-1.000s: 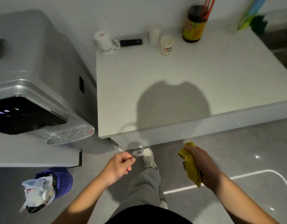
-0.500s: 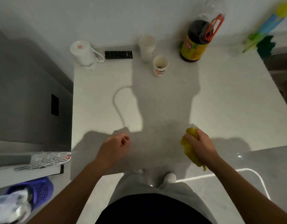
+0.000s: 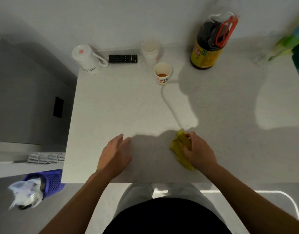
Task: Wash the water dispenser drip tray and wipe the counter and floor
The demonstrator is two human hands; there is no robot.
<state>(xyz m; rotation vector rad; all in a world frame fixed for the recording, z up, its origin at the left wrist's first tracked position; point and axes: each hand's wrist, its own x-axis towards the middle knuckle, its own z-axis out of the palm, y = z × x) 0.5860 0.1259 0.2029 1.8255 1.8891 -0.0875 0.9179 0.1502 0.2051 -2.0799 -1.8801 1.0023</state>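
The right hand (image 3: pixel 198 152) has its fingers curled over a bunched yellow cloth (image 3: pixel 178 146) and presses it onto the pale worktop (image 3: pixel 120 107) near the front edge, right of centre. That placement suggests the counter-wiping part of the task is in hand. The left hand (image 3: pixel 115 154) lies flat beside it with fingers straight and holding nothing, probably to brace the body while the other hand wipes. Everything else on the worktop is lined up along the back wall, which leaves the front free for the cloth. There is a lidded white mug (image 3: pixel 85 58), a black remote control (image 3: pixel 123 58), what looks like a stack of plastic cups (image 3: pixel 150 51) that appears empty, and a paper cup (image 3: pixel 162 71) with a little orange residue at the bottom. A large dark sauce bottle (image 3: pixel 210 44) with a red handle is partly full. To the left stands the grey water dispenser (image 3: pixel 27 92), and the slotted white piece at its front is most likely the drip tray (image 3: pixel 46 157), seated in the machine and well apart from both hands. On the floor (image 3: pixel 5 220) below it, a purple basket (image 3: pixel 51 181) holds a crumpled plastic bag (image 3: pixel 25 193) that spills over its rim. What is in the bag cannot be made out.
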